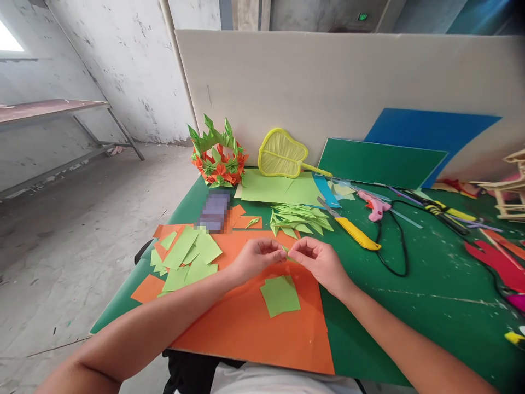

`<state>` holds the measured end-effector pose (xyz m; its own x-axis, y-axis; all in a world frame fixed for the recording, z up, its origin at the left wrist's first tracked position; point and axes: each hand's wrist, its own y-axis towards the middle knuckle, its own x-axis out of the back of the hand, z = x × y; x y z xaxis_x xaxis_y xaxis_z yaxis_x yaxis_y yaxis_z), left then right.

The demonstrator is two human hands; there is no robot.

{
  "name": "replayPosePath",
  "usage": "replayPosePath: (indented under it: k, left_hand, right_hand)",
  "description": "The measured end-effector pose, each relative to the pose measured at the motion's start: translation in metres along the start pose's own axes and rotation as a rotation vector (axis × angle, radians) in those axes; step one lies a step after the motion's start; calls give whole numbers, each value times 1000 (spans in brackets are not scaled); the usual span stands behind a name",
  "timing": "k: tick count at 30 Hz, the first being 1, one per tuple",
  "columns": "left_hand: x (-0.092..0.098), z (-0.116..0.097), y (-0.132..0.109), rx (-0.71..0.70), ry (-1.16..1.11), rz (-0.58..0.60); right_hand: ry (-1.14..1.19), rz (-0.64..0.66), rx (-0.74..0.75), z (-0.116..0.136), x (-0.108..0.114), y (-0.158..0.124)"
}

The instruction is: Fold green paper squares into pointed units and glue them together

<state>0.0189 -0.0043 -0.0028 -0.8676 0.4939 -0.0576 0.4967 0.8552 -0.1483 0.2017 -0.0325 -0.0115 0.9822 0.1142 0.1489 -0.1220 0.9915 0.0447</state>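
Note:
My left hand (256,257) and my right hand (318,260) meet over an orange sheet (254,323), fingers pinched together on a small folded piece of green paper (287,253) between them. Just below the hands lie one or two green paper squares (281,295) on the orange sheet. Behind the hands is a heap of folded green paper points (301,219). To the left lies a scatter of loose green paper pieces (188,257).
A green and orange paper crown (217,156) stands at the back of the green table (430,284), beside a yellow hand fan (283,154). A yellow utility knife (355,232), pink glue gun (374,207) with black cord, and coloured sheets lie to the right.

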Motion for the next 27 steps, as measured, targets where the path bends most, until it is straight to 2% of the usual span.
replayPosePath:
  k: [4,8,21,27]
  left_hand:
    - [1,1,1,-12,37,-17]
    - [3,3,2,-51,103,25]
    - [8,3,-1,-67,426,10]
    - [6,2,-2,-90,460,19]
  right_hand:
    - [73,14,-93,-1,0,0]
    - [117,42,-134,1,0,1]
    - [-155,72,54,0,1,-3]
    - [-134,89,52,1,1,-3]
